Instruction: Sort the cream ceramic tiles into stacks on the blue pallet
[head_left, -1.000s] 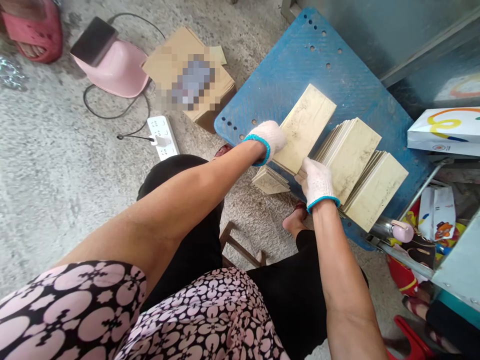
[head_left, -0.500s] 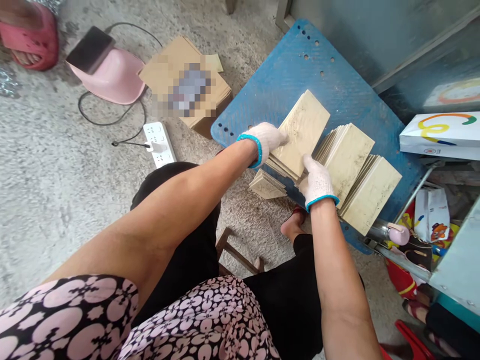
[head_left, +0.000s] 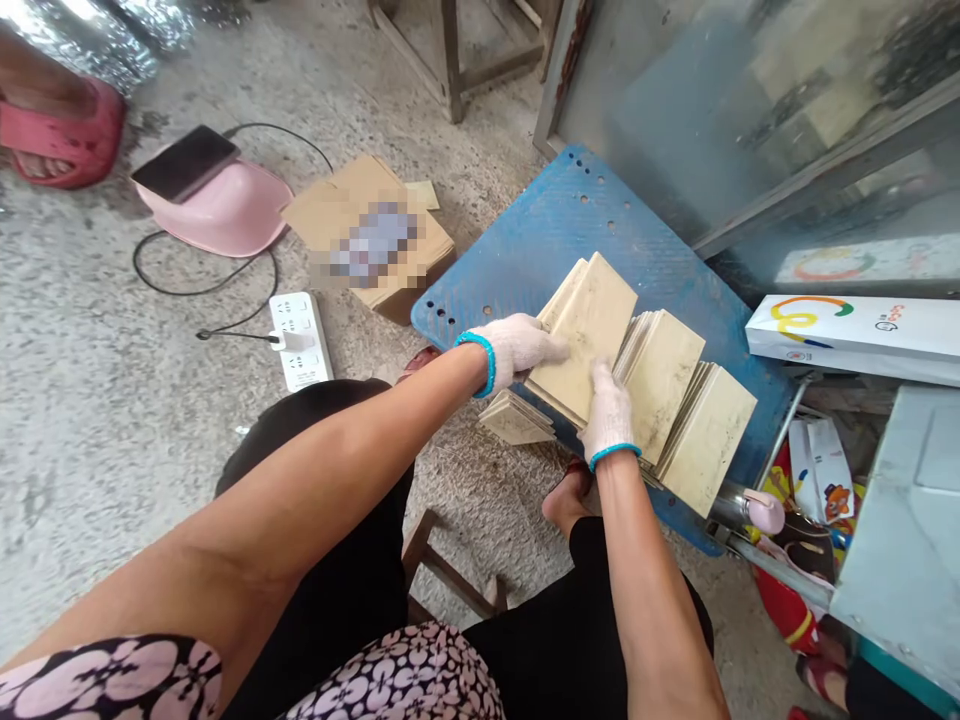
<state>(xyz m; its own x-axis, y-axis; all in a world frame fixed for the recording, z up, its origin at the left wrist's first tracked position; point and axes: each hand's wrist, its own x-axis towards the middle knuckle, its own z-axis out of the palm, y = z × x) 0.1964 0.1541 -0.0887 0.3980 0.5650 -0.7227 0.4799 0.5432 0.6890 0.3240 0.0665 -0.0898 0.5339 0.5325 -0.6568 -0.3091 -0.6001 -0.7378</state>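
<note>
Both my hands wear white knit gloves with blue cuffs. My left hand (head_left: 516, 346) presses against the left side of a stack of beige tiles (head_left: 589, 330) on a blue perforated platform (head_left: 540, 235). My right hand (head_left: 609, 415) grips the stack's near end, fingers laid on the top tile. Two more leaning tile stacks (head_left: 679, 400) sit to the right on the platform. A small pile of tiles (head_left: 514, 418) lies lower, at the platform's near edge by my left wrist.
On the concrete floor at left lie a cardboard box (head_left: 367, 235), a white power strip (head_left: 298, 338) with a cable, and a pink stool (head_left: 214, 205) carrying a dark phone. A white printed box (head_left: 855, 328) sits at right. A wooden stool (head_left: 442, 570) stands between my legs.
The camera tilted up, so everything slid lower in the picture. My hands stay on the same tile stack; my right hand's fingers moved further onto its top.
</note>
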